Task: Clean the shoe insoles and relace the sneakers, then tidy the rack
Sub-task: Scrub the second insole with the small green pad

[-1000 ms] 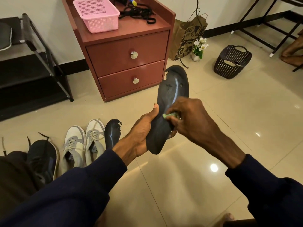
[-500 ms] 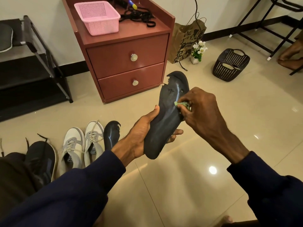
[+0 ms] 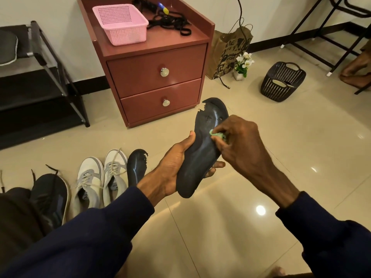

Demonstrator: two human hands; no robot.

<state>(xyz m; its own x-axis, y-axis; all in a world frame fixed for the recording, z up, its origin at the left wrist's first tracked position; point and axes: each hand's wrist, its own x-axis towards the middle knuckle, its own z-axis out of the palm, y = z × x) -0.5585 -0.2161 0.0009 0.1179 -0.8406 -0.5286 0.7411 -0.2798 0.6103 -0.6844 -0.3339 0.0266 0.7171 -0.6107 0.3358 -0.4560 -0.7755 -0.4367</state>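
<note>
Floor [image 3: 220, 227]: glossy beige tiles with lamp glare in the lower right. Cream wall with a dark skirting along the top of the frame.

Insole [image 3: 200, 157]: dark, toe edge torn, held upright at centre frame above the floor. Left grip [image 3: 172, 167] is curled round its lower half, thumb on the left edge. Right grip [image 3: 239, 141] pinches a small green cloth [image 3: 217, 135] against its upper middle.

Second insole [image 3: 136, 167]: on the floor at centre left, lower end hidden by the left sleeve, just beside the white-and-grey sneakers [image 3: 90, 181]. Dark sneaker [image 3: 50, 193] further left, partly hidden.

Shoe rack [image 3: 40, 87]: black, upper left, cut off by the frame.

Drawer cabinet [image 3: 156, 77]: reddish, two drawers, top centre. It carries a pink basket [image 3: 120, 23] and a black tangle of cords or laces [image 3: 170, 23].

Paper bag [image 3: 228, 51]: brown, black printed lettering, not readable. Small pot of white flowers [image 3: 243, 65] in front of it.

Black basket [image 3: 283, 83]: upper right, contents hard to make out.

Labels inside the sneakers: too small to read.
</note>
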